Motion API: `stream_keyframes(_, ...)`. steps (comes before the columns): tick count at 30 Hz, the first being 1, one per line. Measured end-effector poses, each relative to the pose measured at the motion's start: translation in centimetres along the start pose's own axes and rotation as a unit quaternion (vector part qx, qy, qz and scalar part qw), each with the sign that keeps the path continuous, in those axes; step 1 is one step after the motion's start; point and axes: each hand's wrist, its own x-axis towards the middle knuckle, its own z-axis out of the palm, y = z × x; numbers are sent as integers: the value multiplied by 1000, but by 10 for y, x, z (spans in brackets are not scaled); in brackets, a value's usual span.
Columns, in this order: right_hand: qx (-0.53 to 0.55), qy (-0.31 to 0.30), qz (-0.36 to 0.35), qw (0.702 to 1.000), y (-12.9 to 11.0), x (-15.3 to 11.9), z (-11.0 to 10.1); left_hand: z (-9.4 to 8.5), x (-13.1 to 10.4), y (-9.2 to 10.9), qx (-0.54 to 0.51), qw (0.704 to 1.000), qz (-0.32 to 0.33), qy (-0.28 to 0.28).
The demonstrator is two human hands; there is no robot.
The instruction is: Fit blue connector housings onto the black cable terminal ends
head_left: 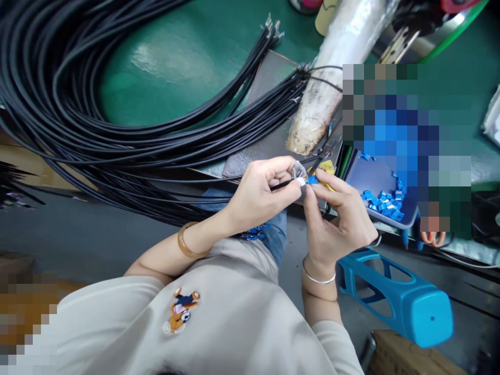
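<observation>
My left hand [263, 192] is closed around the end of a black cable [283, 184], thumb and forefinger pinching near its stripped tip. Clear plastic or foil-like shielding [299, 170] stands out from that end. My right hand [336, 208] pinches a small blue connector [313, 179] between thumb and fingers, right against the tip of the cable. Whether the wires sit inside the connector cannot be made out. Behind the fingers lies something yellow [327, 167]. More blue connectors [385, 203] lie loose in a dark tray [367, 177] to the right.
A thick bundle of black cables [156, 138] loops over the green table [164, 67]. A plastic-wrapped roll [332, 73] lies beyond my hands. Orange-handled scissors [433, 238] hang at the table edge. Below right is a blue stool [406, 297] beside a cardboard box [406, 354].
</observation>
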Motion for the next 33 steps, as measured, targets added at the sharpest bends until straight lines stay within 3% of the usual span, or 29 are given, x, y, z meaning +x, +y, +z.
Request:
stream_keyframes(12, -47, 3, -24, 999, -1, -6, 2, -5, -3, 0, 25, 999, -43, -6)
stream_keyframes(14, -27, 6, -5, 1000, -1, -6, 1, -6, -4, 1, 8, 999, -49, -12)
stream_keyframes(19, 104, -61, 108, 987, -2, -2, -9, -9, -6, 5, -92, 990, -88, -55)
stream_keyframes(23, 33, -33, 42, 998, 0, 1, -19, -11, -7, 7, -126, 979, -120, -104)
stream_keyframes(27, 28, -75, 10, 997, 2, -1, -23, -13, -7, 7, -136, 973, -127, -138)
stream_keyframes(33, 20, -119, -6, 993, -1, 0, -24, -13, -9, 5, -112, 977, -119, -136)
